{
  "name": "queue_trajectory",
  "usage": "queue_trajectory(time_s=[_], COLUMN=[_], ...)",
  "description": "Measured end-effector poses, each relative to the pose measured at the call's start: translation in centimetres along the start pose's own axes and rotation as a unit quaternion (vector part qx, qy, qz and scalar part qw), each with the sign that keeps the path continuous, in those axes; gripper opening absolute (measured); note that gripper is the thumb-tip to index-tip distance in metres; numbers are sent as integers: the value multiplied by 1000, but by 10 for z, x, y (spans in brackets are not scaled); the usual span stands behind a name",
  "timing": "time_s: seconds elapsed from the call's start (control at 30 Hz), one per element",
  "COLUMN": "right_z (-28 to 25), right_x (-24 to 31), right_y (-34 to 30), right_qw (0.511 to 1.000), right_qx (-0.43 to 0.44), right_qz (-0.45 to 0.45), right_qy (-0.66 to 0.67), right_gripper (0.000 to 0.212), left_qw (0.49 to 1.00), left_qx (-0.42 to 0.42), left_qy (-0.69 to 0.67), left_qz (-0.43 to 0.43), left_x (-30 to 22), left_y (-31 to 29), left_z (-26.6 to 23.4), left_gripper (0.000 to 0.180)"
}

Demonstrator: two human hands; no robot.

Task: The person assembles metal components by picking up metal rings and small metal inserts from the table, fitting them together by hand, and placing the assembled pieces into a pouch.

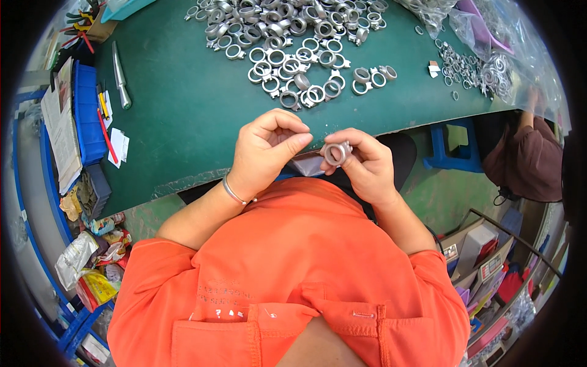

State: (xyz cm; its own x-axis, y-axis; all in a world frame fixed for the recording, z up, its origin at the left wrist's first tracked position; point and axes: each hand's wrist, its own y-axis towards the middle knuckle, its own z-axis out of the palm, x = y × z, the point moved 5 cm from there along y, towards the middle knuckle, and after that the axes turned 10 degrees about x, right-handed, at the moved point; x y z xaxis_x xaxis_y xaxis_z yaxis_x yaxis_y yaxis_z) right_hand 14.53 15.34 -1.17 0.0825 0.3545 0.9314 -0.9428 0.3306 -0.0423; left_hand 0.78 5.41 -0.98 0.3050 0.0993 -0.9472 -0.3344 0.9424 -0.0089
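Observation:
In my right hand [374,171] is a grey metal ring [343,150] with a raised part on one side, pinched between thumb and fingers near the table's front edge. My left hand [262,150], with a bangle on its wrist, is just left of it and apart from the ring. Its thumb and curled fingers come together, and whatever may be between the tips is hidden or too small to make out. Beyond my hands a loose group of similar rings [276,58] runs back into a large heap [263,24]. A small cluster of rings [362,74] lies to the right.
A green table [183,122] spans the front. At left are a tapered metal rod [119,76], a blue bin [90,113], a red pen [107,136] and pliers [82,27]. Small rings [455,64] and plastic bags lie at right. Another person [529,156] sits beyond a blue stool [454,160].

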Motion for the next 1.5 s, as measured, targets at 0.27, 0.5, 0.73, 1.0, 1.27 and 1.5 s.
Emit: queue_trajectory(time_s=[0.27,0.5,0.73,1.0,1.27,1.5], right_z=[-14,-19,-28,-27,-41,-26], right_x=[33,36,31,34,13,26], right_y=[-10,51,43,33,29,15], right_qw=[824,782,818,784,992,986], right_qx=[45,-67,-80,-55,-29,84], right_qz=[-147,-156,-154,-109,123,-62], right_qy=[-546,-600,-549,-609,24,-134], right_gripper=[25,25,14,14,11,23], left_qw=[968,804,833,890,995,995], left_qx=[-52,3,-9,-8,-27,-20], left_qy=[242,577,532,443,39,22], left_qz=[30,148,150,110,-91,-93], left_x=[-15,-28,-25,-22,-9,1], left_y=[3,43,32,20,10,6], left_z=[-24,7,5,1,-5,-10], left_gripper=[15,38,31,28,22,18])
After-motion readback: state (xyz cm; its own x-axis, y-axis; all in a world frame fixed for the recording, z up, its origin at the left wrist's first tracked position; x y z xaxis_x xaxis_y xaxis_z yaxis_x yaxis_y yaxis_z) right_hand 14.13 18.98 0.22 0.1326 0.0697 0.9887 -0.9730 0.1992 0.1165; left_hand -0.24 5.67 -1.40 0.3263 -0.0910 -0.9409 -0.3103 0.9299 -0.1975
